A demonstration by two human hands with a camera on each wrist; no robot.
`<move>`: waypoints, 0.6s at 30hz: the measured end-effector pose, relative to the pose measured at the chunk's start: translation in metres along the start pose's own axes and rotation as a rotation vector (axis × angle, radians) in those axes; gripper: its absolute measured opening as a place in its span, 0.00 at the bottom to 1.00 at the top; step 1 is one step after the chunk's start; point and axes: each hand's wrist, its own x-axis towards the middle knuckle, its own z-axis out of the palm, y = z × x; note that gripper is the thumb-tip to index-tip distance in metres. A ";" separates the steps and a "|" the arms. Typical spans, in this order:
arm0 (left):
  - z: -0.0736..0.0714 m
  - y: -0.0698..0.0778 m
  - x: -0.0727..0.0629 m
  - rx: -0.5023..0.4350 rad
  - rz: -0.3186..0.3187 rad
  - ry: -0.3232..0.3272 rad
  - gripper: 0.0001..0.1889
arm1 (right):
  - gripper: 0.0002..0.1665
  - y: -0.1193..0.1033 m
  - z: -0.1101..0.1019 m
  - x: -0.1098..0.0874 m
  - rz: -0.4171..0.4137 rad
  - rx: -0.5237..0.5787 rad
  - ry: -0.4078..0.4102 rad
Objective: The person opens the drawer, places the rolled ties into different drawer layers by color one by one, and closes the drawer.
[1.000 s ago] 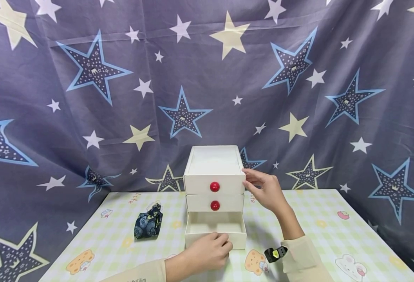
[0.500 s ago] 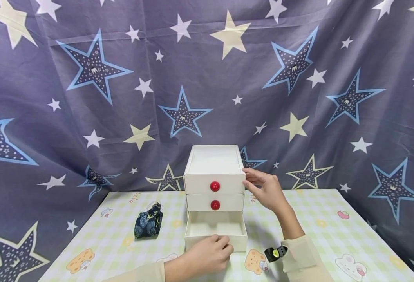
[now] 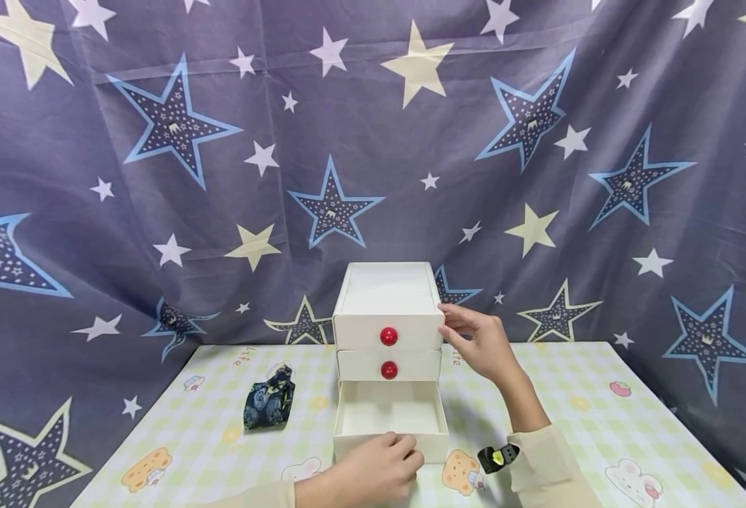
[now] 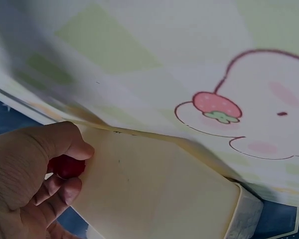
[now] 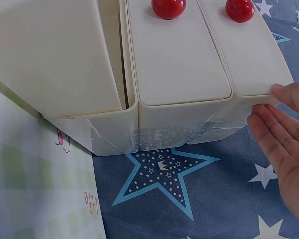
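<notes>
A white drawer cabinet [image 3: 388, 289] stands on the table, its bottom drawer [image 3: 432, 449] pulled out with nothing visible inside. At that drawer's front, my left hand [image 3: 373, 469] pinches a red knob [image 4: 69, 167] between thumb and fingers; in the head view the hand hides the knob. My right hand [image 3: 482, 344] rests at the cabinet's upper right front corner. In the right wrist view its thumb [image 5: 289, 93] touches the front edge, with the other fingers extended against the side. Red knobs [image 5: 168, 6] mark the upper two drawers, which are pushed in.
A dark blue patterned cloth pouch [image 3: 269, 399] lies left of the cabinet. The table has a green checked cloth [image 3: 195, 430] with cartoon prints. Behind it hangs a starry curtain [image 3: 360, 134]. A black band [image 3: 498, 458] is at the right sleeve.
The bottom drawer has slid further out toward me, along with my left hand. My right hand has stayed at the cabinet's corner.
</notes>
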 end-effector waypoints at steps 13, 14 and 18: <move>-0.006 0.006 0.000 -0.036 -0.001 0.062 0.15 | 0.23 -0.001 0.000 -0.001 0.001 -0.004 -0.004; -0.006 0.006 0.000 -0.041 -0.004 0.068 0.15 | 0.23 -0.001 0.000 -0.001 0.001 -0.005 -0.005; -0.009 0.008 0.001 -0.055 -0.013 0.082 0.13 | 0.23 -0.002 -0.001 -0.001 0.000 -0.006 -0.007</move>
